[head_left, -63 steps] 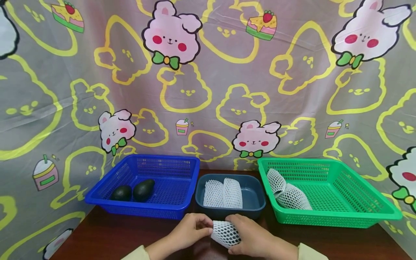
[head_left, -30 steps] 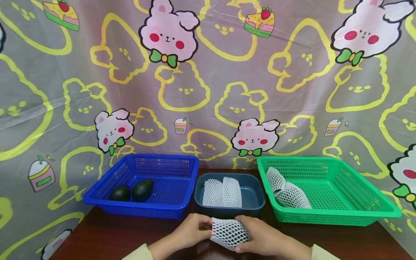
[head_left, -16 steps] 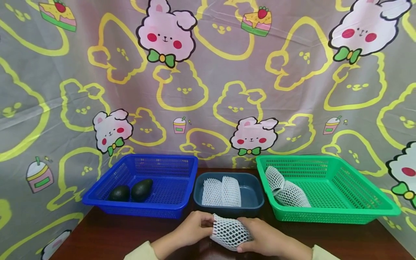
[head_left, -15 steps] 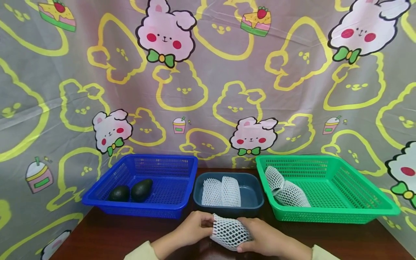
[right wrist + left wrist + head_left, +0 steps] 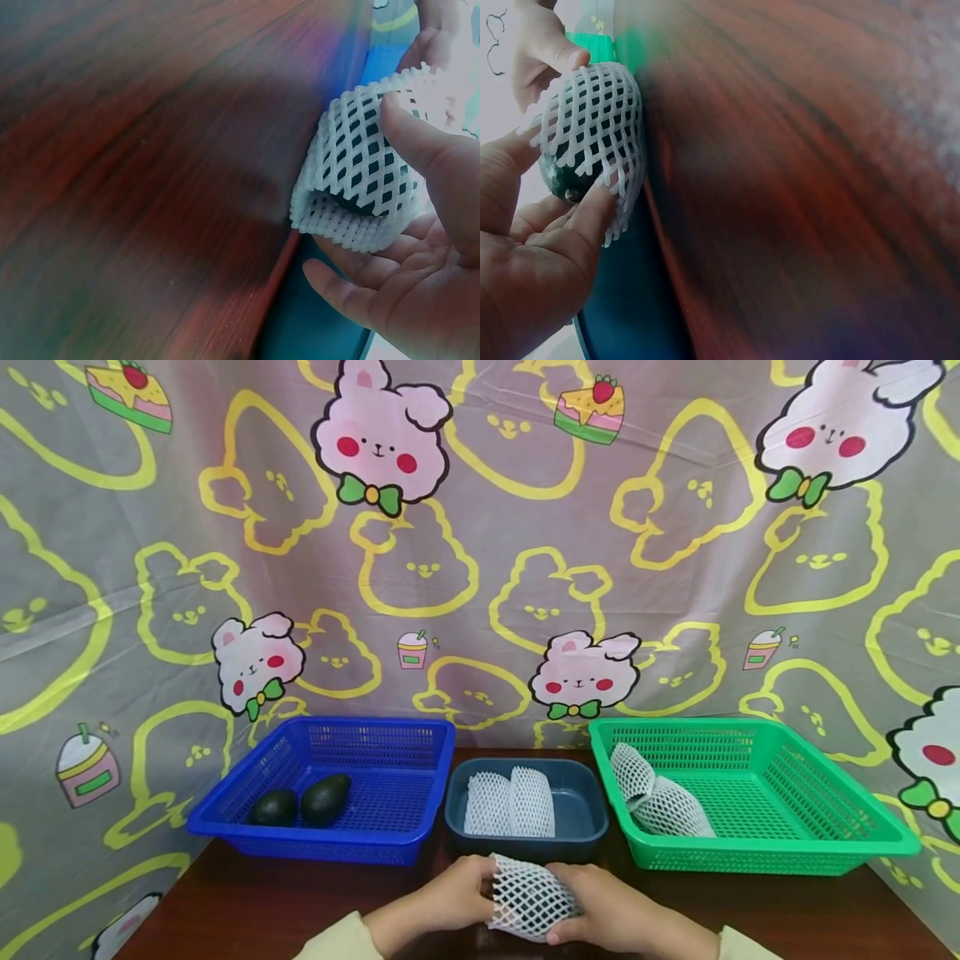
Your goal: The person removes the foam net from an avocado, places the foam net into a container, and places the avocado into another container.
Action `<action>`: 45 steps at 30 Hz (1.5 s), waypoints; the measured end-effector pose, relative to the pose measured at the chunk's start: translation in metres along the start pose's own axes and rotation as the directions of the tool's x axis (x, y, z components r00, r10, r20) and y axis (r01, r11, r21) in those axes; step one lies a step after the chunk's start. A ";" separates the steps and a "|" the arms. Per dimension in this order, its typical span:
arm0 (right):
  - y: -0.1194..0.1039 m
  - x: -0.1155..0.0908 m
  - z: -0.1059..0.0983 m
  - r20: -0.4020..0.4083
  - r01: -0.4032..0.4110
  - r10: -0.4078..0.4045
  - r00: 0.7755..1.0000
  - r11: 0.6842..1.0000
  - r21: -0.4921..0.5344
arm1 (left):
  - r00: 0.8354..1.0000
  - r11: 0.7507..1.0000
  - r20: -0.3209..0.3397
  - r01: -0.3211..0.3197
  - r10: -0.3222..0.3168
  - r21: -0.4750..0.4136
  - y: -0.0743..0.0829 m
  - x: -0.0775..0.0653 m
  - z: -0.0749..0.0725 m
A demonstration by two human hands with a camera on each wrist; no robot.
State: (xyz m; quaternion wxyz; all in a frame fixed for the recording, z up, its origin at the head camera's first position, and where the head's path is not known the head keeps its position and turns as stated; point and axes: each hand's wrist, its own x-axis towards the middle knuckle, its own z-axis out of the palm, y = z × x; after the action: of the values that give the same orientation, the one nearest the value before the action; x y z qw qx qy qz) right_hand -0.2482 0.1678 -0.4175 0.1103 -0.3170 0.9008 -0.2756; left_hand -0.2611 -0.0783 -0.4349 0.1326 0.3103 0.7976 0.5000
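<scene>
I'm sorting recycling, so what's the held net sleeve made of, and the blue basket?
The net sleeve looks like matte white plastic foam: its thick strands curve around the avocado. The blue basket is probably moulded plastic, faintly glossy, with slotted walls.

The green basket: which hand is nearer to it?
Right. The right hand is near the front-left corner of the green basket; the left hand is farther left.

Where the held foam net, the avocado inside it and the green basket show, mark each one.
Foam net point(image 5: 531, 897), head view: the middle of its mesh side.
Avocado point(image 5: 561, 178), left wrist view: the bare end showing past the mesh.
Green basket point(image 5: 750, 858), head view: the front wall below the rim.
</scene>
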 end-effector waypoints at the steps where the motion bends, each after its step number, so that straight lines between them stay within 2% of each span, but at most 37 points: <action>1: 0.000 0.000 0.000 -0.003 0.001 -0.001 1.000 1.000 -0.002 | 1.000 1.000 0.002 -0.003 0.003 0.012 0.000 0.000 0.000; 7: 0.000 0.002 0.000 0.000 -0.004 0.004 1.000 1.000 0.006 | 1.000 0.992 -0.004 -0.025 0.026 0.121 -0.001 0.002 0.001; 11: 0.001 0.003 0.000 -0.005 0.021 -0.021 1.000 1.000 0.006 | 0.999 0.978 -0.024 -0.035 0.041 0.205 0.001 0.000 0.001; 15: 0.002 0.004 0.000 -0.014 0.054 -0.054 0.998 0.999 0.006 | 0.998 0.967 -0.030 -0.047 0.056 0.252 0.002 -0.002 0.000; 24: 0.004 0.002 -0.001 -0.068 0.085 -0.085 0.994 0.996 -0.008 | 0.996 0.960 -0.029 -0.072 0.083 0.272 0.001 -0.005 -0.004; 29: 0.005 0.000 -0.001 -0.123 0.111 -0.112 0.986 0.994 -0.014 | 0.994 0.966 -0.021 -0.102 0.110 0.236 0.002 -0.009 -0.008; 33: 0.005 0.001 -0.001 -0.147 0.134 -0.141 0.979 0.990 -0.052 | 0.994 0.976 -0.019 -0.101 0.107 0.193 0.001 -0.012 -0.011; 45: 0.009 -0.002 -0.003 -0.213 0.244 -0.287 0.934 0.948 -0.205 | 0.996 0.979 -0.058 -0.055 0.068 0.196 -0.002 -0.016 -0.021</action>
State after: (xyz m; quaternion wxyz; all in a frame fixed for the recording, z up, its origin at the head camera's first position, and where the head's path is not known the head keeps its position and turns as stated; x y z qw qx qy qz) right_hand -0.2523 0.1760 -0.4202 -0.0662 -0.4090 0.8768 -0.2442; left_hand -0.2601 -0.1043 -0.4288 0.0604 0.3300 0.8363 0.4336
